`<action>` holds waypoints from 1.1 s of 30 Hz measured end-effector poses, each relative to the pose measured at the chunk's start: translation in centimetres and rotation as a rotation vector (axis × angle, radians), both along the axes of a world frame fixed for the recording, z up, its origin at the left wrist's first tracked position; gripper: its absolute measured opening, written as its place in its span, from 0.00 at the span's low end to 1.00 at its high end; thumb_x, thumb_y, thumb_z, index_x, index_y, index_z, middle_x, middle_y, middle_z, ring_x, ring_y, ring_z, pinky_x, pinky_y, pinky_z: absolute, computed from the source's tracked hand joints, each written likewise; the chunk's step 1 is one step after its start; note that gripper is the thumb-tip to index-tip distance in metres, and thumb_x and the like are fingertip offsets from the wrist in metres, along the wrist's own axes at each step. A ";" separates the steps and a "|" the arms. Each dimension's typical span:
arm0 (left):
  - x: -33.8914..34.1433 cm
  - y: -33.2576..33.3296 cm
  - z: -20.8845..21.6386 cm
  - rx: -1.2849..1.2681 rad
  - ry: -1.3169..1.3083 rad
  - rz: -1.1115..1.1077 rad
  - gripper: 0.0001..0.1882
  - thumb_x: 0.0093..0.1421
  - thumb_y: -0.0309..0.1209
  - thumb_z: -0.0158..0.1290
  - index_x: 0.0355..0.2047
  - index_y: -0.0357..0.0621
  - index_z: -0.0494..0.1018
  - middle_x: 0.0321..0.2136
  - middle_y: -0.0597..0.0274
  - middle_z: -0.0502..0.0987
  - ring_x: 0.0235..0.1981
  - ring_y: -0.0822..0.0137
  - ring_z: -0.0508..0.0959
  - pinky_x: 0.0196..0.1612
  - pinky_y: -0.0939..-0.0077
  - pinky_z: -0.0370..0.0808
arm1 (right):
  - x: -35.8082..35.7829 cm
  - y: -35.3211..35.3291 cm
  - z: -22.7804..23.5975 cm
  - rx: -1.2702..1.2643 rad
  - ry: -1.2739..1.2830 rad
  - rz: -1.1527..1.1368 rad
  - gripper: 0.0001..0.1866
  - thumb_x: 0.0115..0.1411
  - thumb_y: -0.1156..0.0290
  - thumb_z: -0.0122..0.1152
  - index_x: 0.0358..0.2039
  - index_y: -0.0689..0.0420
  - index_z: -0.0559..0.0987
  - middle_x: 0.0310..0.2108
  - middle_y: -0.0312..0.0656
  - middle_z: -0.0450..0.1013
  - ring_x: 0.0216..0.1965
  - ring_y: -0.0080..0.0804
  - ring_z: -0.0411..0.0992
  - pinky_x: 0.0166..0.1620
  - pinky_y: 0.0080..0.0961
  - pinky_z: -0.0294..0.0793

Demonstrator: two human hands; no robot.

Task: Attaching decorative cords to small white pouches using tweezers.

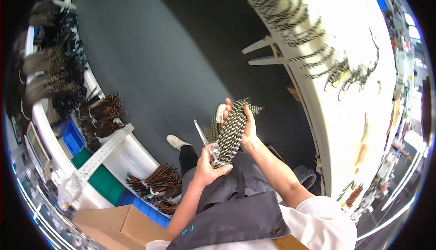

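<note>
Both hands hold a thick bundle of black-and-yellow patterned cords (232, 134) in front of my body, tilted with its far end to the right. My left hand (209, 170) is closed round the near end, where crumpled clear plastic (215, 152) shows and a thin clear strip sticks up. My right hand (248, 129) grips the bundle close to its far end, the thumb on the near right side and fingertips showing on the left side. Loose cord ends fan out past the right thumb. Behind the bundle, a darker, frayed-looking clump (210, 132) is partly hidden.
A long white table (313, 100) curves along the right, with black-and-white twisted cords (299, 27) over its edge and dark tangled cords (354, 75) on top. At left stand racks of brown cord bundles (102, 113), a blue bin (72, 138) and a cardboard box (122, 225).
</note>
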State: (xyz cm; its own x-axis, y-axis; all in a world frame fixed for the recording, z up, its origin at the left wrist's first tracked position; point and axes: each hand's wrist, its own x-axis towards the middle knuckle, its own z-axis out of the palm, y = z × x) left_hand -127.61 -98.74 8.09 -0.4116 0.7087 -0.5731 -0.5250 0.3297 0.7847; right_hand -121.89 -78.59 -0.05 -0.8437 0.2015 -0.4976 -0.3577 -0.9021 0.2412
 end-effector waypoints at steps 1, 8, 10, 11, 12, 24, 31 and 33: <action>-0.1 0.9 0.9 0.096 -0.196 -0.029 0.51 0.47 0.33 0.75 0.65 0.34 0.56 0.56 0.55 0.73 0.54 0.63 0.77 0.58 0.67 0.74 | 0.7 0.7 2.1 -0.009 0.009 -0.002 0.35 0.61 0.52 0.68 0.64 0.53 0.70 0.48 0.38 0.78 0.49 0.38 0.78 0.55 0.48 0.79; -1.2 6.0 6.8 0.327 -0.793 -0.529 0.53 0.53 0.55 0.67 0.68 0.32 0.59 0.59 0.53 0.75 0.59 0.60 0.75 0.66 0.65 0.67 | 2.9 2.6 15.8 0.160 0.135 0.050 0.26 0.59 0.66 0.66 0.59 0.50 0.72 0.33 0.34 0.71 0.35 0.29 0.73 0.50 0.42 0.80; -1.3 7.4 9.3 0.402 -0.708 -0.811 0.53 0.51 0.52 0.69 0.68 0.31 0.59 0.56 0.52 0.78 0.58 0.59 0.77 0.65 0.66 0.68 | 3.0 3.5 19.1 0.282 0.185 0.030 0.26 0.59 0.66 0.65 0.59 0.49 0.71 0.32 0.34 0.70 0.34 0.29 0.72 0.48 0.42 0.80; -1.6 7.8 10.6 0.356 -0.674 -0.857 0.54 0.47 0.45 0.73 0.67 0.31 0.60 0.53 0.52 0.80 0.57 0.59 0.77 0.65 0.65 0.69 | 3.2 4.0 21.0 0.322 0.209 -0.011 0.27 0.59 0.66 0.65 0.59 0.49 0.71 0.32 0.34 0.70 0.34 0.28 0.72 0.48 0.41 0.80; -1.9 8.7 12.8 0.359 -0.674 -0.903 0.54 0.47 0.45 0.73 0.67 0.31 0.60 0.53 0.52 0.80 0.57 0.59 0.77 0.65 0.65 0.69 | 3.7 4.6 22.9 0.335 0.225 -0.072 0.26 0.60 0.65 0.64 0.59 0.49 0.72 0.32 0.33 0.70 0.33 0.27 0.72 0.48 0.40 0.80; -8.0 10.7 19.3 0.238 -0.798 -1.719 0.56 0.43 0.44 0.76 0.67 0.32 0.61 0.64 0.46 0.69 0.65 0.53 0.70 0.70 0.57 0.60 | 13.8 1.3 31.8 0.366 0.263 -0.961 0.19 0.62 0.67 0.63 0.53 0.50 0.74 0.36 0.31 0.74 0.37 0.26 0.75 0.51 0.39 0.77; -6.4 18.5 18.8 0.036 -0.929 -2.087 0.55 0.44 0.47 0.73 0.66 0.27 0.61 0.62 0.38 0.69 0.65 0.48 0.70 0.69 0.53 0.62 | 15.7 -5.7 35.9 0.497 0.206 -1.451 0.14 0.61 0.67 0.64 0.47 0.48 0.78 0.34 0.30 0.76 0.36 0.26 0.77 0.49 0.35 0.78; -4.2 20.3 16.6 0.002 -0.980 -2.227 0.55 0.46 0.47 0.72 0.67 0.28 0.60 0.61 0.37 0.70 0.65 0.47 0.70 0.69 0.52 0.62 | 16.6 -7.5 36.3 0.590 0.201 -1.562 0.14 0.61 0.66 0.64 0.48 0.48 0.78 0.34 0.29 0.76 0.37 0.24 0.76 0.50 0.34 0.77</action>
